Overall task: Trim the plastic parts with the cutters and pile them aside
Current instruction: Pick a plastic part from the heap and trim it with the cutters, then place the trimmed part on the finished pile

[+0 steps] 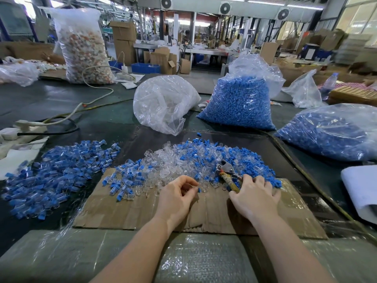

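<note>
Your single head camera looks forward and down, close over the cardboard sheet (142, 209); the factory hall recedes beyond.

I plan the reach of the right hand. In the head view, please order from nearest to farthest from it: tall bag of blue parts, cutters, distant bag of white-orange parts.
1. cutters, at its fingers.
2. tall bag of blue parts, ahead.
3. bag of white-orange parts, far left.
</note>
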Demonstrator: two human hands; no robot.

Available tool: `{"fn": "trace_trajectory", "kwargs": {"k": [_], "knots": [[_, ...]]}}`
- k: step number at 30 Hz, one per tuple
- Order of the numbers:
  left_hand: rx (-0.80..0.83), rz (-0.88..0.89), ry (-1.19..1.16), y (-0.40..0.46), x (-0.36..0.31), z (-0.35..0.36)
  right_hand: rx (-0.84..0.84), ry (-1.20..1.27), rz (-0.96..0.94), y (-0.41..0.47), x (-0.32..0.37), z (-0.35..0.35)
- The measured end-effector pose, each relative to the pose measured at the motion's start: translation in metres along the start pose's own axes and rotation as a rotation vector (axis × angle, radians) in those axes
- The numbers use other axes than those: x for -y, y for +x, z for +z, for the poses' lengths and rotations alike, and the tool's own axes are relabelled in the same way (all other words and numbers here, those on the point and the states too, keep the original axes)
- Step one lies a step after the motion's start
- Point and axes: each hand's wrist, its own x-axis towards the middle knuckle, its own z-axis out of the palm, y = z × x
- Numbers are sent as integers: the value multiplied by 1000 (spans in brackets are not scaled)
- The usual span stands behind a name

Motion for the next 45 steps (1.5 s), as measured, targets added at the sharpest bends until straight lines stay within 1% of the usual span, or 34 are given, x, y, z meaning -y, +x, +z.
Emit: {"fn": "trace_trajectory", "kwargs": {"k": [6,9,12,14,15,19,22,26,34,45], "knots": [[-8,-53,-40,3,-1,0,-44,77,-15,-1,1,-1],[-9,-139,-178,6,-2,-1,-89,108,-62,-3,0,-3],[-21,-231,-348,11,-6,-3,-126,224,-194,-10,3,-12],[-49,-262,-412,14,-8,-4,-64,324,-269,-17,10,-20],[-63,-270,-436,16,-9,-5,7,389,-288,-20,14,-25],[-98,-279,-500,22,-14,-7,375,741,-247,-33,26,-41],[-131,-276,-479,25,-14,-10,494,740,-221,-39,25,-47],[-157,-284,-420,27,-13,-16,661,821,-280,-37,23,-45],[-194,-324,-395,28,-17,-18,728,810,-301,-35,26,-43],[-254,-352,-386,31,-22,-12,724,808,-298,-38,28,-46]]}}
